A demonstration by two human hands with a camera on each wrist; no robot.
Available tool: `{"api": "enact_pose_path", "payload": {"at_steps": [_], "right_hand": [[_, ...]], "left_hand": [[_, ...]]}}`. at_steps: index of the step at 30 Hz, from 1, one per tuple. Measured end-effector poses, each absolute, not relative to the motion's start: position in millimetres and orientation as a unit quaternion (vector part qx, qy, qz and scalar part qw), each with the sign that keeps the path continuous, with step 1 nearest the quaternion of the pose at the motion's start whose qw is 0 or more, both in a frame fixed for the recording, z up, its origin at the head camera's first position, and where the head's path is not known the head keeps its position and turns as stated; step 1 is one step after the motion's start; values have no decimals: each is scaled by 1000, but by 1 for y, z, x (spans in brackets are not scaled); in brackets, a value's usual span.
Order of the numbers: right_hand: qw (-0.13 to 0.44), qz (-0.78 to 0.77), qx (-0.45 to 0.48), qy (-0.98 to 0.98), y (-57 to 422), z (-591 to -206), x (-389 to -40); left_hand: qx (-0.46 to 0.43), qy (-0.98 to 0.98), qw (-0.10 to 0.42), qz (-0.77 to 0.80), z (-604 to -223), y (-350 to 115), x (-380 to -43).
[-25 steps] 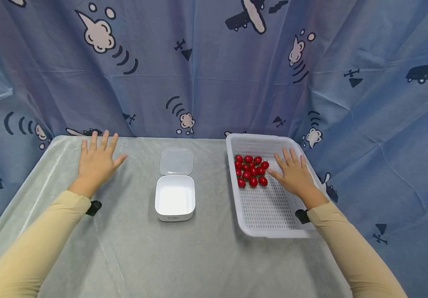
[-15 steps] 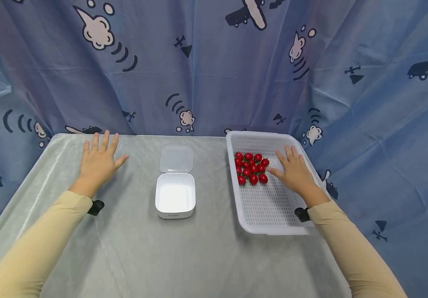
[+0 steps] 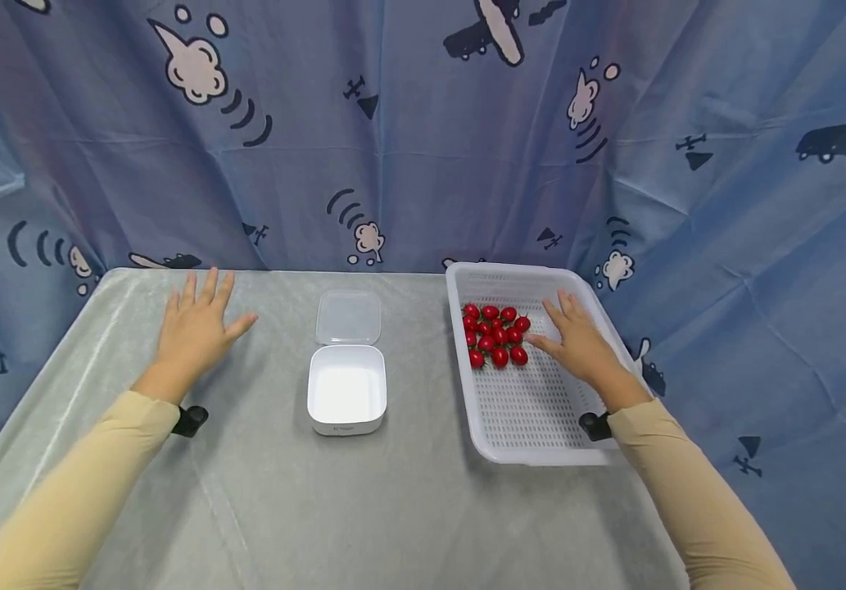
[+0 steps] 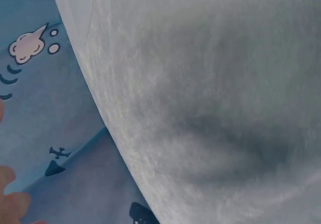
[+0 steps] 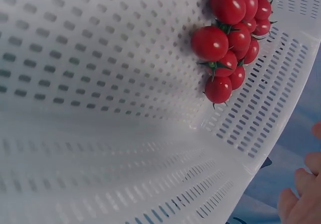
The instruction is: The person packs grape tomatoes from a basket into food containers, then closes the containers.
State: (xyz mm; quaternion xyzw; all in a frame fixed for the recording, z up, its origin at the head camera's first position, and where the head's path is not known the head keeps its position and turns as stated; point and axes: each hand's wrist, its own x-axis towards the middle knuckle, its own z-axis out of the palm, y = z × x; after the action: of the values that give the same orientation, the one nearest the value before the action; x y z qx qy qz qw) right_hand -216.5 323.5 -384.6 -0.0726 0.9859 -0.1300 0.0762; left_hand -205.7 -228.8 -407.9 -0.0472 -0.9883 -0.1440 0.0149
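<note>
My left hand [image 3: 194, 329] hovers over the left part of the table with its fingers spread, holding nothing. In the left wrist view only its fingertips [image 4: 12, 204] show at the lower left edge. The right hand [image 3: 580, 344] is over the right side of a white perforated basket [image 3: 477, 426], fingers extended, with nothing in its grasp. Its thumb points toward a cluster of red cherry tomatoes [image 3: 499, 336] in the basket's left part. Green stems show on the tomatoes in the right wrist view. Between the hands stands a white square container [image 3: 346, 389], uncovered, with nothing inside.
Behind the white container lies a translucent square lid [image 3: 349, 318]. A grey cloth [image 3: 364, 516] covers the table. A blue patterned curtain [image 3: 408, 147] hangs along the back and right side. Each wrist carries a small black camera [image 3: 190, 420].
The left hand has shifted slightly toward me and to the right. The right hand's fingers have drawn a little closer together. The tomatoes, basket, container and lid have stayed in place.
</note>
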Motion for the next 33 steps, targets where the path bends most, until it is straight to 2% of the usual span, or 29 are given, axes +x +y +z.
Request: {"api": "enact_pose_path", "payload": {"at_steps": [25,33], "right_hand": [[114,-312,27,943,332,-404,-220],[102,-335,29,936,335,-413,-219]], "left_hand": [[-35,-971,-7,-236,-425,-213,-191],[-38,-961,-9,-273,-431,-207,-187]]}}
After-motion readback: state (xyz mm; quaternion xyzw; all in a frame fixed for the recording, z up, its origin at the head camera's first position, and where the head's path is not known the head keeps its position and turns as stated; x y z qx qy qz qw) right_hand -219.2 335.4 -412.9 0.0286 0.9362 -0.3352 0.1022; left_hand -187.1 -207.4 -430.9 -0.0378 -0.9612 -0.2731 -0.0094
